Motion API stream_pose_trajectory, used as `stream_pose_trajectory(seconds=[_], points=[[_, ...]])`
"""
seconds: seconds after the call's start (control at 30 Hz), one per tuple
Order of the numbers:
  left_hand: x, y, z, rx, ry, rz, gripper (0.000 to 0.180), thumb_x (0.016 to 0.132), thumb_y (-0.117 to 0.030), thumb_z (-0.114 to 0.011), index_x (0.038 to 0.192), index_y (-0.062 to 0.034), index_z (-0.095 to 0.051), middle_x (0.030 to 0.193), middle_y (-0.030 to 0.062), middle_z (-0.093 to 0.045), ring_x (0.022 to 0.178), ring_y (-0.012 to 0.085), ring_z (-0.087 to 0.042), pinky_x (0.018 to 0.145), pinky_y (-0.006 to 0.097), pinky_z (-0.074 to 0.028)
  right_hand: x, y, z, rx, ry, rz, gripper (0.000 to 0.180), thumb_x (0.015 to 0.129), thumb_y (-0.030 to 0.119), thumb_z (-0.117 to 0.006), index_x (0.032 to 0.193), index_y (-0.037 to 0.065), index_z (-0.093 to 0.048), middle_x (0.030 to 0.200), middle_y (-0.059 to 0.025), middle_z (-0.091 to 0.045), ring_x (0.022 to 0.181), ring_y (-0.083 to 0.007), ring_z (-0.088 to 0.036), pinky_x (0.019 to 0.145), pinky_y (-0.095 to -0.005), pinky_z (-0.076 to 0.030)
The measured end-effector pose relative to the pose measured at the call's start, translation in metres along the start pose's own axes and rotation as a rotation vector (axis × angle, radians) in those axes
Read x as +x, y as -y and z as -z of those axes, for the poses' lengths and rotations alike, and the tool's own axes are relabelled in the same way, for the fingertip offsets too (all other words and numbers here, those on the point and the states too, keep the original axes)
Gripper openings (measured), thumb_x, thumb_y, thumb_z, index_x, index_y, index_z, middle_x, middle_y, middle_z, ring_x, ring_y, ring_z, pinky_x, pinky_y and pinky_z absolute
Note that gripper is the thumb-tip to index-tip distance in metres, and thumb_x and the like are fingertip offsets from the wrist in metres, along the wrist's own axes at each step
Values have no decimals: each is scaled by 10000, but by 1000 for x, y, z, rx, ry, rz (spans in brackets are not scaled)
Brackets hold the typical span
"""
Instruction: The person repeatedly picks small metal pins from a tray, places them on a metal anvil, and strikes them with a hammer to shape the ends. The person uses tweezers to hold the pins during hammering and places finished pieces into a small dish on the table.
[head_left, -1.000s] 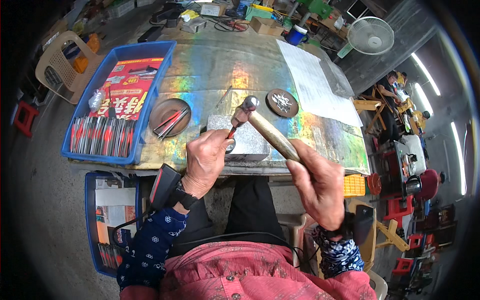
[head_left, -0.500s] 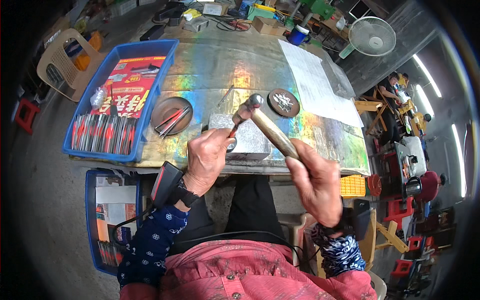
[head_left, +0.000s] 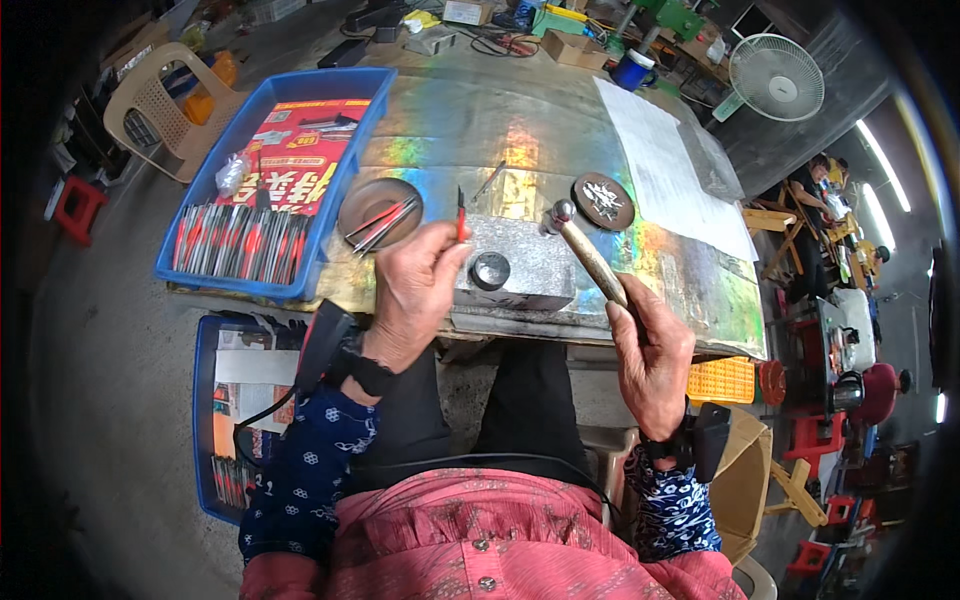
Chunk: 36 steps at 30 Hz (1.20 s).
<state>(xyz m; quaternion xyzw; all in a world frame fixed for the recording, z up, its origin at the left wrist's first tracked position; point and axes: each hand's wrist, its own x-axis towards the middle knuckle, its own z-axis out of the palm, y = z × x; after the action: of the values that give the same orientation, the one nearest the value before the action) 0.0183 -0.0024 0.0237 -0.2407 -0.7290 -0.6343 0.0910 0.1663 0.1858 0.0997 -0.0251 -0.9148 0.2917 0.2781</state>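
My left hand (head_left: 415, 285) pinches a slim red piece with a dark pointed tip (head_left: 461, 214), held upright at the left edge of a grey metal block (head_left: 525, 245). On the block sits a small round black-topped piece (head_left: 490, 270). In my right hand (head_left: 652, 360) is a hammer (head_left: 592, 262), gripped by its wooden handle; the head hangs over the block's far right part. Left of the block, a brown dish (head_left: 352, 205) holds several red and silver slim pieces (head_left: 388, 222). Another dark dish (head_left: 622, 222) carries small whitish bits (head_left: 602, 198).
A blue tray (head_left: 168, 262) packed with slim red and dark pieces (head_left: 240, 242) stands at the left of the table. Below it is a second blue bin (head_left: 206, 400). Paper sheets (head_left: 665, 165) lie at the right, and a thin metal rod (head_left: 488, 182) lies behind the block.
The hammer has lifted off the red piece and moved right. My left hand has raised the piece upright, uncovering the round black-topped piece. The whole view has shifted slightly.
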Motion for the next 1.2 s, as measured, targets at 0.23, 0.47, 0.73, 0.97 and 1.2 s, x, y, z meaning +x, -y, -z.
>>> stream_pose_trajectory(seconds=[0.23,0.47,0.73,0.97,1.2], points=[[18,32,63,712,69,-211,165,827,-62,-653,971,5,-609,838,213,-623,763,422,-612,638,480,-469,-15,-34,-40,-256,-41,-32,319,846,-5,-636,1164,25,-615,881,-197,-613,761,-348,-625,688,-375,-499],[20,51,65,1061,169,-262,65,807,-17,-538,834,-14,-597,817,166,-599,755,360,-644,612,467,-495,-22,-52,-69,-369,-75,13,521,756,-7,-651,1260,88,-556,928,-156,-516,834,-347,-576,680,-442,-478],[20,64,47,1124,205,-291,46,789,1,-555,811,-25,-586,809,146,-594,743,360,-640,607,458,-502,-28,-56,-77,-306,39,-124,541,805,34,-637,1319,113,-489,966,-163,-524,838,-371,-587,681,-447,-494],[27,77,41,1110,95,-230,32,803,-37,-551,802,-52,-579,789,144,-596,732,357,-639,584,463,-490,-26,-58,-78,-276,6,-66,502,834,48,-644,1311,98,-499,949,-177,-533,811,-381,-584,675,-452,-488],[26,54,58,1092,13,-300,164,794,-4,-593,926,-64,-670,808,116,-612,731,306,-649,612,412,-522,-26,-55,-77,-237,32,-85,475,864,54,-621,1319,82,-490,945,-198,-527,832,-411,-568,690,-467,-468]])
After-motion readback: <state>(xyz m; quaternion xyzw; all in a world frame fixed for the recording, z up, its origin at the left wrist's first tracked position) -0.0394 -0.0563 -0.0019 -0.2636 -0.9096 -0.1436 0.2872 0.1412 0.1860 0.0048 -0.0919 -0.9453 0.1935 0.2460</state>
